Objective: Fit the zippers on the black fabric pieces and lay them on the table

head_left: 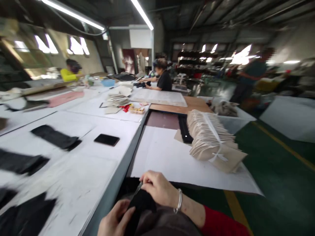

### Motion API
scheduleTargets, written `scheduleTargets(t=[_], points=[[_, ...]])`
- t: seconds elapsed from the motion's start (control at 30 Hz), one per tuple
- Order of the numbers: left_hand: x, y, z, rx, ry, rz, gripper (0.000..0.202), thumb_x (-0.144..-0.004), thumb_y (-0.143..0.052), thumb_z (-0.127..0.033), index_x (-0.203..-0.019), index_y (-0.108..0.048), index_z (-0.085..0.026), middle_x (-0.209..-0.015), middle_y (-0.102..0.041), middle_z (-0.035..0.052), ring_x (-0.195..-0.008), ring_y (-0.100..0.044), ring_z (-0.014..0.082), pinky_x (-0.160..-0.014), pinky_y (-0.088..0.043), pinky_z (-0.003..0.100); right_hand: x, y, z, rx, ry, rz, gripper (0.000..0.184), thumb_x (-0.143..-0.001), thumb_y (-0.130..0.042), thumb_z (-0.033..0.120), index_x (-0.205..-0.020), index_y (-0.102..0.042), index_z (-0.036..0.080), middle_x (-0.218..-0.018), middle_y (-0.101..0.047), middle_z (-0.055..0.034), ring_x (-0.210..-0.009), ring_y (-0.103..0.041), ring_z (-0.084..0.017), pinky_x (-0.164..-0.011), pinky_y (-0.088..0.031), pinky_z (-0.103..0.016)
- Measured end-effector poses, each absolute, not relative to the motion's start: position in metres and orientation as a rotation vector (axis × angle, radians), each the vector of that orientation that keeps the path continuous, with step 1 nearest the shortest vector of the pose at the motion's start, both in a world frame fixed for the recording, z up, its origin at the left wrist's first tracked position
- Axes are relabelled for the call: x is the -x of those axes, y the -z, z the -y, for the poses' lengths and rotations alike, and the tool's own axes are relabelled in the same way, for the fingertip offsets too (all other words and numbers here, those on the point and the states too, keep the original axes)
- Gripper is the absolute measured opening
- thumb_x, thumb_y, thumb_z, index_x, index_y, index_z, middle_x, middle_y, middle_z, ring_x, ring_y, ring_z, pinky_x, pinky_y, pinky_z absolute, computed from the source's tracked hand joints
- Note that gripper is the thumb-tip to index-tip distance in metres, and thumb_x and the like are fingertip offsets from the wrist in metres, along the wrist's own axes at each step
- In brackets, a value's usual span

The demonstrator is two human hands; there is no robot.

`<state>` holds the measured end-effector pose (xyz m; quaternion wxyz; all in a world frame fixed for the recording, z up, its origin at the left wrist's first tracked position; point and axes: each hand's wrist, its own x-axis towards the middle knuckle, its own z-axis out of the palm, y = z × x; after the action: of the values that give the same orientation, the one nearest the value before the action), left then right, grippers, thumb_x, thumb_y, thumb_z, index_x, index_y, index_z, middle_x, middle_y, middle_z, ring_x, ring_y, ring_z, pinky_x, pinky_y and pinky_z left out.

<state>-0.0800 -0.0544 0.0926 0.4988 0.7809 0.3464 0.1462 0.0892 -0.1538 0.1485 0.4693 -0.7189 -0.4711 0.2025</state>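
A piece of black fabric lies over my lap, between my two hands. My left hand is closed, with thumb and forefinger pinching the edge of this fabric. Above it and to the right, my right hand, with a silver bangle on the wrist, has its fingers curled in a pinch. From these fingertips a thin, grey, metallic-looking tool points down along the fabric's edge; its exact kind is too blurred to tell.
White-topped tables carry a black phone, black fabric pieces and a stack of beige pieces. A tied beige bundle sits at the right. Co-workers are farther back. A white bin stands beyond the bundle.
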Motion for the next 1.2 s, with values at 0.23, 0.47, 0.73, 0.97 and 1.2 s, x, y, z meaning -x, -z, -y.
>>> scheduleTargets(t=[0.23, 0.47, 0.73, 0.97, 1.2], points=[[0.09, -0.11, 0.063, -1.84, -0.355, -0.873, 0.019, -0.086, -0.06, -0.039, -0.087, -0.069, -0.023, -0.083, -0.076, 0.0019, -0.079, -0.071, 0.0231, -0.069, -0.05, 0.026, -0.096, -0.157, 0.149, 1.758, -0.639, 1.173, 0.019, -0.083, -0.057, 0.008, -0.069, -0.05, 0.02, -0.089, -0.069, -0.0046, -0.077, -0.063, -0.016, -0.076, -0.047, -0.029], [0.086, -0.117, 0.062, -1.799, -0.362, -0.826, 0.018, -0.087, -0.061, -0.037, -0.09, -0.069, -0.021, -0.084, -0.074, 0.0019, -0.078, -0.067, 0.0214, -0.071, -0.047, 0.026, -0.097, -0.161, 0.143, 1.785, -0.607, 1.2, 0.015, -0.085, -0.058, 0.013, -0.072, -0.053, 0.02, -0.085, -0.069, -0.0039, -0.077, -0.063, -0.017, -0.071, -0.048, -0.027], [0.062, -0.126, 0.056, -1.415, -0.489, -0.767, 0.026, -0.077, -0.073, -0.038, -0.09, -0.068, -0.016, -0.077, -0.066, 0.0019, -0.068, -0.057, 0.0169, -0.064, -0.044, 0.025, -0.094, -0.165, 0.142, 1.752, -0.569, 1.246, 0.014, -0.085, -0.058, 0.012, -0.073, -0.056, 0.019, -0.081, -0.067, -0.002, -0.076, -0.062, -0.016, -0.069, -0.048, -0.027], [0.046, -0.14, 0.057, -1.206, -0.561, -0.671, 0.035, -0.071, -0.076, -0.031, -0.099, -0.061, -0.016, -0.077, -0.067, 0.0022, -0.068, -0.058, 0.0152, -0.064, -0.044, 0.025, -0.092, -0.168, 0.141, 1.731, -0.625, 1.25, 0.013, -0.084, -0.059, 0.012, -0.073, -0.059, 0.019, -0.076, -0.067, -0.0006, -0.071, -0.06, -0.015, -0.067, -0.047, -0.026], [0.045, -0.142, 0.061, -1.142, -0.576, -0.712, 0.046, -0.07, -0.08, -0.032, -0.106, -0.057, -0.016, -0.071, -0.071, 0.002, -0.06, -0.059, 0.0144, -0.058, -0.043, 0.024, -0.093, -0.173, 0.137, 1.697, -0.823, 1.125, 0.009, -0.081, -0.06, 0.013, -0.073, -0.063, 0.017, -0.071, -0.066, 0.0007, -0.067, -0.062, -0.014, -0.064, -0.048, -0.025]])
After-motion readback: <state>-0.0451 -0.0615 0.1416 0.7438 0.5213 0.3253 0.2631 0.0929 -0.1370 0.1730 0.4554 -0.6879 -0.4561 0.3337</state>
